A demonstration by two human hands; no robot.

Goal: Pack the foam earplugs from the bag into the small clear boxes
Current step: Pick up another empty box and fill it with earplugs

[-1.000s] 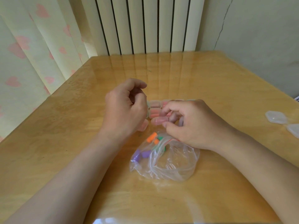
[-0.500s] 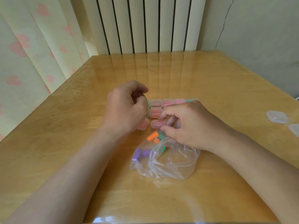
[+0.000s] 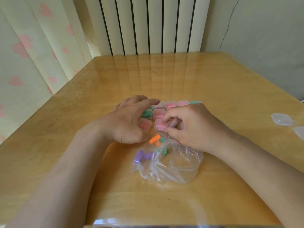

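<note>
A crumpled clear plastic bag lies in the middle of the table, with purple earplugs, an orange earplug and green ones at its mouth. Just beyond it stands a cluster of small clear boxes holding pink and green earplugs. My right hand pinches the nearest pink-filled box between thumb and forefinger. My left hand lies spread over the left side of the cluster, fingers straightened, above a box with pink contents.
Two empty clear boxes sit near the table's right edge. A white radiator stands behind the table, a curtain with pink hearts hangs to the left, and a wall rises on the right. The wooden tabletop is glossy.
My left hand has uncurled from a fist and lowered over the boxes. My right hand has set the pink-filled box down beside the cluster and still pinches it.
</note>
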